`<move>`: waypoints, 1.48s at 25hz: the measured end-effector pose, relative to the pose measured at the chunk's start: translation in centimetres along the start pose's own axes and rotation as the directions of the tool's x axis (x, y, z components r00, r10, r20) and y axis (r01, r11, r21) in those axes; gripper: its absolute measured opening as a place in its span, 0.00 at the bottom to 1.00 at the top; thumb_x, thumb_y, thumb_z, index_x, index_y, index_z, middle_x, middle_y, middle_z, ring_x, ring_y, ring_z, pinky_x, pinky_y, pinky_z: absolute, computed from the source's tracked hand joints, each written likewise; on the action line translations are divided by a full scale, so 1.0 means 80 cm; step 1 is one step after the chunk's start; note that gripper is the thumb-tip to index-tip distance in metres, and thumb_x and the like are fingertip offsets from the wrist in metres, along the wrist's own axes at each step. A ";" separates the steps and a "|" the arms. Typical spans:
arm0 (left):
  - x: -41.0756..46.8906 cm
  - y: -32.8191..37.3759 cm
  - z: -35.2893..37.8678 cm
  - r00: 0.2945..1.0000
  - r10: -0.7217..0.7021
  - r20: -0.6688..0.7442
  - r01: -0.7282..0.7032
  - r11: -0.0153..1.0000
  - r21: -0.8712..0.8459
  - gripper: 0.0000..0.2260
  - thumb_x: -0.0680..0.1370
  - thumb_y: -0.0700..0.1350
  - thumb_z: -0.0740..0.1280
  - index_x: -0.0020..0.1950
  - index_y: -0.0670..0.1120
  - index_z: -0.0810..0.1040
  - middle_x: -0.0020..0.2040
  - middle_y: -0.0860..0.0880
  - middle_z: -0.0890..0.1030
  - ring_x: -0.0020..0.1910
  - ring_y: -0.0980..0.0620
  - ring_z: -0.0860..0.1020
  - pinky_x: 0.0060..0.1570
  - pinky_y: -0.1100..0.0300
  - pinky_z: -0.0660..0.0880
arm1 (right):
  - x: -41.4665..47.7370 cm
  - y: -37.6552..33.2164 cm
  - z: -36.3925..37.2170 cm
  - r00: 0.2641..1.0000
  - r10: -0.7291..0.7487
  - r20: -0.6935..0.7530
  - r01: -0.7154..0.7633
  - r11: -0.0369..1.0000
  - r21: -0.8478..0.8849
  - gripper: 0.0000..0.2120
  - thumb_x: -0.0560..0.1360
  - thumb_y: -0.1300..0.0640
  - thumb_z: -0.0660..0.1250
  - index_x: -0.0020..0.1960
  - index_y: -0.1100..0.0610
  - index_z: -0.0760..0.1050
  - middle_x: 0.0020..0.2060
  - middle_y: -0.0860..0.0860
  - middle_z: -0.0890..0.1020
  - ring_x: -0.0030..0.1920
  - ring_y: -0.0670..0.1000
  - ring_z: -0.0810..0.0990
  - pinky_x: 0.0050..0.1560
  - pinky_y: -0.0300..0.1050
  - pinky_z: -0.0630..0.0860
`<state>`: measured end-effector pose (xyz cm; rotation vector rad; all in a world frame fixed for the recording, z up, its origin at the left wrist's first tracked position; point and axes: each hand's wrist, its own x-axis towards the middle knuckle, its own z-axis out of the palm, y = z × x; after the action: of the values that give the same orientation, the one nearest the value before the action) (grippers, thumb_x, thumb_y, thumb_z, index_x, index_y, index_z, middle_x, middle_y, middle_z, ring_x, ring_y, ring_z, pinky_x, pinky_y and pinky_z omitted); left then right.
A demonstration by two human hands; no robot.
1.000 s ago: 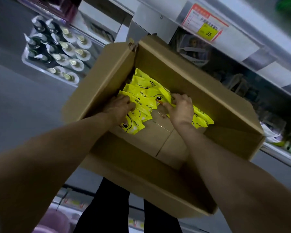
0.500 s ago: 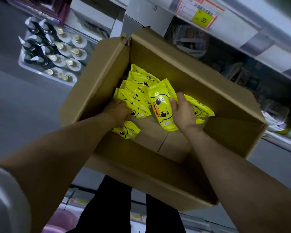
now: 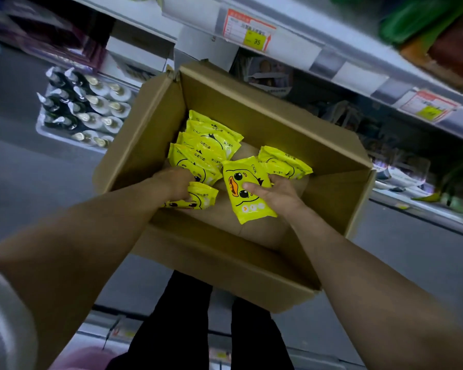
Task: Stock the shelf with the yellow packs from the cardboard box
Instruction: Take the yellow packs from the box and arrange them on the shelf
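Inside the cardboard box, your right hand grips one yellow pack, thumb across its face, over bare floor mid-box. Your left hand curls round a second pack at the near-left wall; stacked packs line that wall. Beyond the far rim runs the shelf edge.

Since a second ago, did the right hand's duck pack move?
Yes. The duck pack in the right hand came off the pile, toward the near wall of the cardboard box.

The right hand has pulled a yellow pack off the pile; left hand now grips another pack.
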<state>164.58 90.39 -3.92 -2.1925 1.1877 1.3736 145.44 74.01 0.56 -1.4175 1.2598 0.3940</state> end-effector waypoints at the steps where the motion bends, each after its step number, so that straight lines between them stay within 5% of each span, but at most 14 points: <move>1: -0.009 0.011 -0.008 0.999 0.033 0.005 -0.033 0.999 0.003 0.19 0.73 0.53 0.73 0.61 0.47 0.78 0.59 0.45 0.79 0.60 0.44 0.76 0.54 0.56 0.73 | -0.011 -0.001 -0.008 1.000 -0.026 0.002 0.026 0.999 0.036 0.20 0.70 0.50 0.78 0.56 0.51 0.74 0.47 0.41 0.81 0.49 0.45 0.80 0.54 0.41 0.73; 5: -0.055 0.074 -0.040 0.998 0.052 -0.023 -0.053 0.994 -0.092 0.22 0.78 0.55 0.67 0.66 0.43 0.74 0.63 0.43 0.75 0.65 0.43 0.72 0.58 0.56 0.69 | -0.050 0.015 -0.052 0.995 -0.102 0.007 0.099 0.977 0.189 0.20 0.67 0.55 0.81 0.57 0.54 0.80 0.49 0.50 0.86 0.47 0.51 0.86 0.52 0.51 0.82; 11: -0.161 0.237 -0.062 0.971 0.078 -0.224 -0.156 0.921 -0.357 0.16 0.80 0.56 0.65 0.55 0.43 0.77 0.51 0.48 0.78 0.55 0.48 0.76 0.49 0.60 0.68 | -0.154 0.068 -0.207 0.967 -0.245 -0.074 0.256 0.924 0.285 0.20 0.68 0.60 0.79 0.58 0.58 0.80 0.47 0.55 0.87 0.45 0.55 0.86 0.47 0.58 0.83; 15: -0.214 0.372 -0.075 0.951 0.139 -0.275 -0.277 0.774 -0.569 0.13 0.72 0.48 0.76 0.53 0.46 0.81 0.45 0.48 0.86 0.43 0.50 0.84 0.44 0.56 0.81 | -0.245 0.112 -0.341 0.918 -0.355 -0.175 0.391 0.883 0.259 0.10 0.69 0.62 0.78 0.49 0.56 0.82 0.39 0.51 0.87 0.37 0.50 0.86 0.34 0.46 0.82; 20: -0.261 0.541 -0.132 0.903 0.273 -0.331 -0.400 0.815 -0.420 0.22 0.62 0.47 0.82 0.54 0.46 0.82 0.48 0.46 0.86 0.46 0.44 0.85 0.51 0.44 0.81 | -0.328 0.168 -0.491 0.818 -0.450 -0.358 0.534 0.826 0.181 0.10 0.69 0.60 0.78 0.49 0.55 0.82 0.44 0.53 0.87 0.43 0.53 0.87 0.44 0.50 0.83; 25: -0.316 0.680 -0.211 0.854 0.369 -0.366 -0.475 0.840 -0.263 0.14 0.68 0.43 0.79 0.52 0.46 0.82 0.44 0.48 0.86 0.40 0.52 0.85 0.44 0.57 0.81 | -0.380 0.192 -0.616 0.729 -0.445 -0.520 0.603 0.777 0.179 0.11 0.68 0.55 0.79 0.48 0.54 0.83 0.42 0.50 0.87 0.42 0.51 0.86 0.45 0.50 0.83; 32: -0.335 0.818 -0.337 0.803 0.455 -0.384 -0.532 0.839 -0.118 0.17 0.68 0.41 0.79 0.55 0.43 0.80 0.46 0.44 0.86 0.43 0.43 0.85 0.47 0.44 0.81 | -0.417 0.183 -0.767 0.586 -0.515 -0.625 0.684 0.729 0.040 0.10 0.68 0.57 0.79 0.48 0.55 0.83 0.42 0.51 0.87 0.43 0.52 0.87 0.45 0.48 0.82; 37: -0.317 0.926 -0.441 0.731 0.505 -0.460 -0.531 0.844 0.084 0.24 0.64 0.47 0.81 0.57 0.45 0.80 0.51 0.46 0.84 0.48 0.46 0.84 0.55 0.47 0.79 | -0.422 0.153 -0.888 0.520 -0.524 -0.675 0.699 0.715 -0.016 0.13 0.68 0.59 0.79 0.52 0.57 0.82 0.41 0.51 0.87 0.38 0.48 0.86 0.37 0.44 0.82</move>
<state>123.85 35.31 47.86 -2.4158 2.0992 1.0642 93.96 30.74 43.18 -1.7171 1.1433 -0.8170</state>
